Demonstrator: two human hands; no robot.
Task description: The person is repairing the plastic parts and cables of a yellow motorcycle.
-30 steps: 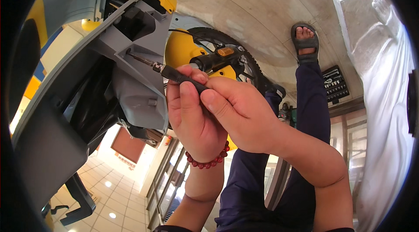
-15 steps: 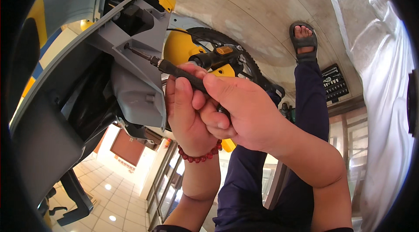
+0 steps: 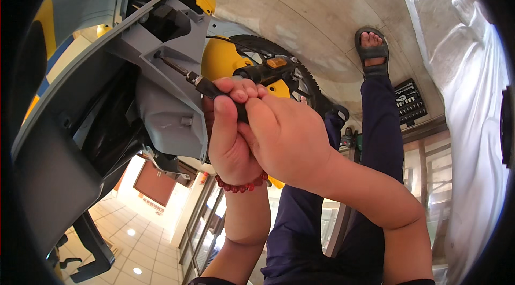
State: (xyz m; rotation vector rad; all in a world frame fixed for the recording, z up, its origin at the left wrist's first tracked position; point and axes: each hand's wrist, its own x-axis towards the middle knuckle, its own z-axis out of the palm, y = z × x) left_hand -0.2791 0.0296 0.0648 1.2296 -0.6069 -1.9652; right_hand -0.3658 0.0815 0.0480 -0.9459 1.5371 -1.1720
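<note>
A black-handled screwdriver point(image 3: 205, 85) with a metal shaft angles up-left, its tip at a recessed hole in a grey plastic panel point(image 3: 168, 117) of a yellow scooter. My left hand point(image 3: 228, 135), with a red bead bracelet at the wrist, grips the handle with curled fingers. My right hand point(image 3: 287, 137) is closed over the handle's rear end, overlapping my left hand and hiding much of the handle. Just beyond my hands are the yellow mudguard point(image 3: 219, 54) and black front fork point(image 3: 263, 70).
A black tire point(image 3: 306, 78) lies behind the fork. My sandalled foot point(image 3: 372, 57) is on the pale floor point(image 3: 322, 1), near an open socket-tool case point(image 3: 410, 102). A white statue with draped folds point(image 3: 466, 124) stands at right; a dark bracket point(image 3: 94, 245) hangs lower left.
The screwdriver's tip has shifted slightly up-left. My right hand has changed from thumb on the handle to fingers curled over its rear end, and both hands have risen a little.
</note>
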